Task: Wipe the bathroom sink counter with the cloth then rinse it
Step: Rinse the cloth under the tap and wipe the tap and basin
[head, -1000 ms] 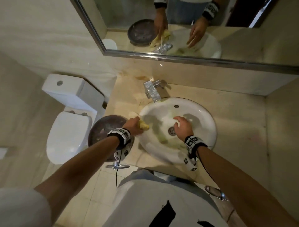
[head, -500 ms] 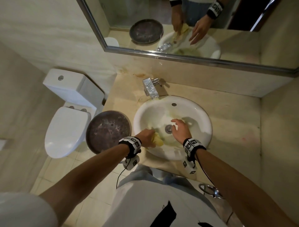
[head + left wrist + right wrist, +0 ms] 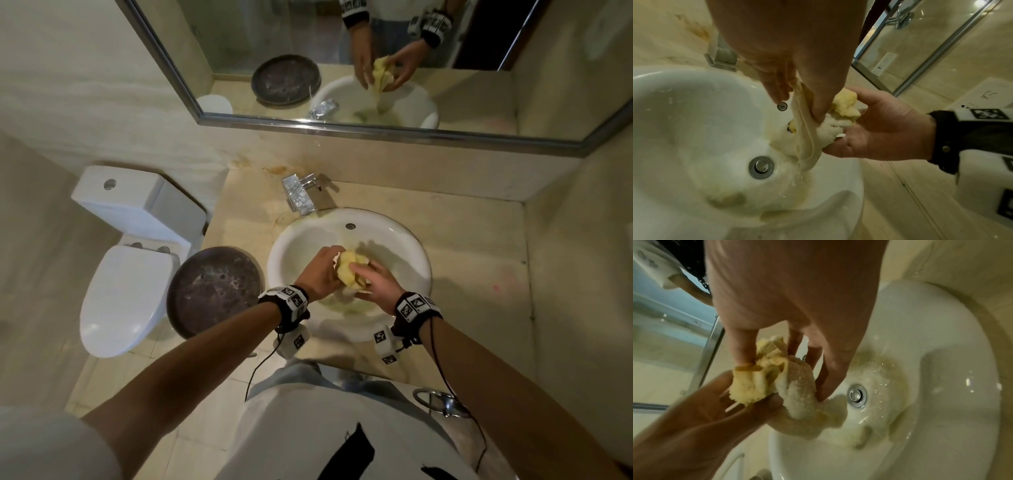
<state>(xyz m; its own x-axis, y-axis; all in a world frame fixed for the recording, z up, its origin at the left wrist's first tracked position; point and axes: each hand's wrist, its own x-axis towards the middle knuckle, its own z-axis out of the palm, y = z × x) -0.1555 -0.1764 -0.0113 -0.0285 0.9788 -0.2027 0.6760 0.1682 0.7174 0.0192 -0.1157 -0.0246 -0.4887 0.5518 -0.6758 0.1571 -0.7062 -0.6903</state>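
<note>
Both hands, left hand (image 3: 320, 274) and right hand (image 3: 376, 286), grip the bunched cloth (image 3: 351, 270) above the sink (image 3: 404, 240). Cloth appears soft, wet, limp; hold by the bunched middle.

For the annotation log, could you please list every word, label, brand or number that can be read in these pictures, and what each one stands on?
No text can be read.
Wristbands: black-and-white square marker patterns, no letters or digits.
White wall panel: small dark marks, too small to read.
White sheet at the left wrist view's right edge: a faint drawing and tiny dark print, too blurred to read.
Faucet, sink, cloth: no print shows.
</note>
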